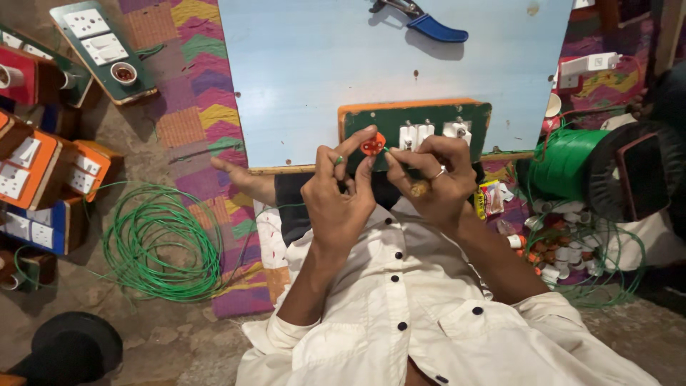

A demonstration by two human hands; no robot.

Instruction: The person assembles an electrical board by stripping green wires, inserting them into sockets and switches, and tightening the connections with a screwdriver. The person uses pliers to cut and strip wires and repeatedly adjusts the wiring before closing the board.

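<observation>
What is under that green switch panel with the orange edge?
The green switch panel lies on a light blue board. Both hands, left and right, cover its lower edge.

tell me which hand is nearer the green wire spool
Right. The right hand is beside the green wire spool; the left hand is farther away, on the other side of the small orange part.

Small floor-level electrical assembly workshop, looks home-based. Evidence: finished switchboards (43,179) stacked at left, another board (103,50) with sockets and a lamp holder, loose green wire coil (161,243), green wire spool (564,161), pile of small white and orange parts (554,250), pliers (421,21) on a pale blue worktop (300,71), patterned mat (200,107) over bare floor.
</observation>
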